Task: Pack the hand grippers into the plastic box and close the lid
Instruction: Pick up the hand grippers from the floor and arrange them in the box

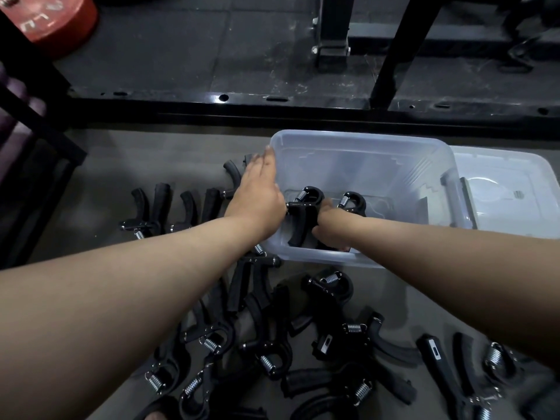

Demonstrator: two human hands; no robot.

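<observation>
- Right hand (pixel 330 227) reaches inside the plastic box (pixel 363 140), fingers curled round one hand gripper (pixel 303 219).
- Left hand (pixel 257 192) lies flat, fingers straight, against the box's left outer wall.
- Second hand gripper (pixel 353 201) lies just beside the first, making two inside.
- One lid (pixel 509 189) lies beside the box, on its right.
- Three loose grippers (pixel 160 201) line up left of the box; the tangled pile (pixel 342 291) nearer the person overlaps too much to count.

Clear glossy plastic box (pixel 363 153); shiny metal springs (pixel 354 328).
</observation>
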